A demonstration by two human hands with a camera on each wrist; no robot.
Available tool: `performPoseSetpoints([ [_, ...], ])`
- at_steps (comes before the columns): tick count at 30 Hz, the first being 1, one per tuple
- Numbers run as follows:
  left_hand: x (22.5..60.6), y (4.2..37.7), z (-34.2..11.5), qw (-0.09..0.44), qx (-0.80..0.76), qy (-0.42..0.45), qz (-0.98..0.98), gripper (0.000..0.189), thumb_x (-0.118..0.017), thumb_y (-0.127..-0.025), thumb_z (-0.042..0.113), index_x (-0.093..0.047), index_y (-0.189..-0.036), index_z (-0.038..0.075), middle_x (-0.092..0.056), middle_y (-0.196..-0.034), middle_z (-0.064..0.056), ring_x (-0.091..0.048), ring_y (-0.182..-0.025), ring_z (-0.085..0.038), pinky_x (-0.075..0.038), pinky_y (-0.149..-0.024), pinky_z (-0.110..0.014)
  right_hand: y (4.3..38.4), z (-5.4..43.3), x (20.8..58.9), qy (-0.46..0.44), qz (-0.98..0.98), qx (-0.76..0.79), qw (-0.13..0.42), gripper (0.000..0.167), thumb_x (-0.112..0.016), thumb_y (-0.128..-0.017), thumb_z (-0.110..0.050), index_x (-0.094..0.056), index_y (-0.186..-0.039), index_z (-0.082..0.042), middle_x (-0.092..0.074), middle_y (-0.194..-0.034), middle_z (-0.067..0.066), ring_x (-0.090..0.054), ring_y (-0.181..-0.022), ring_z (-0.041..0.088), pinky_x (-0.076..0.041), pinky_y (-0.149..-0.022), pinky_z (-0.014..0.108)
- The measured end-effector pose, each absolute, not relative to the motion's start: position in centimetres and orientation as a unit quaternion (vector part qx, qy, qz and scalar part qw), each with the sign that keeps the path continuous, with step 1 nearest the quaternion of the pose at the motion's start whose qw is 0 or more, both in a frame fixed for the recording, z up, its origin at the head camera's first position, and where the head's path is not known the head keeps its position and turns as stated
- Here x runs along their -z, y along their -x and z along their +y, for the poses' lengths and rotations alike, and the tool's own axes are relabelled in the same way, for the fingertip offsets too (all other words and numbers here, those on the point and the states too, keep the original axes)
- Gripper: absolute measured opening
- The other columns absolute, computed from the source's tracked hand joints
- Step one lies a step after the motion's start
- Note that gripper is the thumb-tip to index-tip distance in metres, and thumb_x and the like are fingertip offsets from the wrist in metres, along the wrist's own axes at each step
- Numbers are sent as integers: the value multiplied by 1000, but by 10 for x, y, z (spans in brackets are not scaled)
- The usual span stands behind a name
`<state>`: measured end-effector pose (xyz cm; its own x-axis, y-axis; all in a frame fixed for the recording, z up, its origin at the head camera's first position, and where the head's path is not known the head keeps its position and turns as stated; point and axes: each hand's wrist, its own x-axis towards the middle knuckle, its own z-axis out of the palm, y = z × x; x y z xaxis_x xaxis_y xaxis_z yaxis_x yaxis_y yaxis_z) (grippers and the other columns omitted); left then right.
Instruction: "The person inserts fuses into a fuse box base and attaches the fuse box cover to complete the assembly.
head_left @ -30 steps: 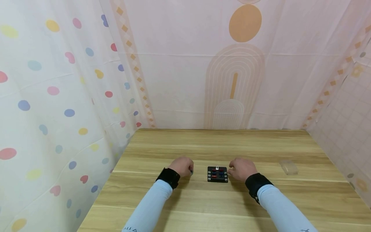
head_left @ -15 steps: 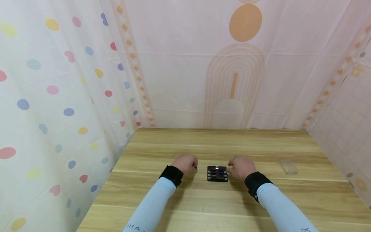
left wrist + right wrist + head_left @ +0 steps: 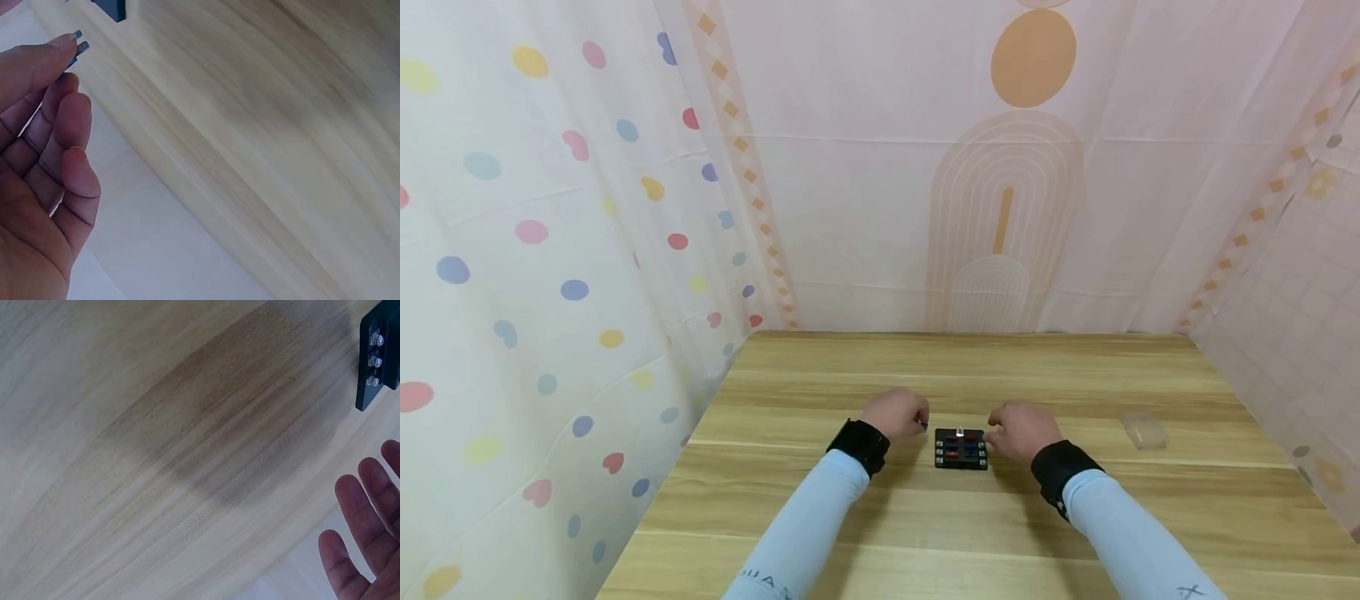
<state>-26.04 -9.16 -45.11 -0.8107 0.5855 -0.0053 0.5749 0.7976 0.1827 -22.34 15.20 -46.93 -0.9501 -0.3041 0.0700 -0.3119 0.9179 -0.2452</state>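
A black fuse block point(image 3: 961, 460) lies on the wooden table in the head view, with red and blue fuses seated in it and metal screws along both sides. Just off its upper left corner, my left hand point(image 3: 897, 414) pinches a small blue blade fuse point(image 3: 82, 48) between thumb and index finger. In the left wrist view the fuse's two metal prongs stick out past the fingertips; most of its blue body is hidden. My right hand point(image 3: 1028, 433) is at the block's right edge, its fingers point(image 3: 362, 515) loosely extended and holding nothing in the right wrist view.
A clear plastic cover point(image 3: 1145, 432) lies on the table point(image 3: 925, 533) to the right of my right hand. Patterned curtains point(image 3: 865, 208) hang behind the table's far edge and along both sides.
My left hand has moved right and slightly away from me with the fuse, closing on the block. The right hand stays by the block's right edge.
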Motion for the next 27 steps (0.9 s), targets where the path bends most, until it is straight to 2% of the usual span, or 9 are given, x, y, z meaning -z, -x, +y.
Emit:
performPoseSetpoints([
  [17, 443, 260, -60, 42, -80, -342, 935, 4, -77, -88, 16, -74, -88, 14, -67, -83, 6, -56, -71, -5, -48, -67, -21, 227, 147, 469, -171, -977, -127, 19, 25, -75, -87, -33, -76, -102, -12, -71, -101, 5, -67, -88, 22, -55, -72, 40],
  [27, 445, 260, -48, 39, -81, -358, 929, 4, -75, -89, 15, -73, -86, 13, -64, -77, 9, -55, -68, -3, -47, -64, -19, 225, 142, 464, -192, -972, -129, 32, 26, -76, -87, -31, -77, -101, -10, -72, -97, 5, -68, -85, 22, -55, -70, 39],
])
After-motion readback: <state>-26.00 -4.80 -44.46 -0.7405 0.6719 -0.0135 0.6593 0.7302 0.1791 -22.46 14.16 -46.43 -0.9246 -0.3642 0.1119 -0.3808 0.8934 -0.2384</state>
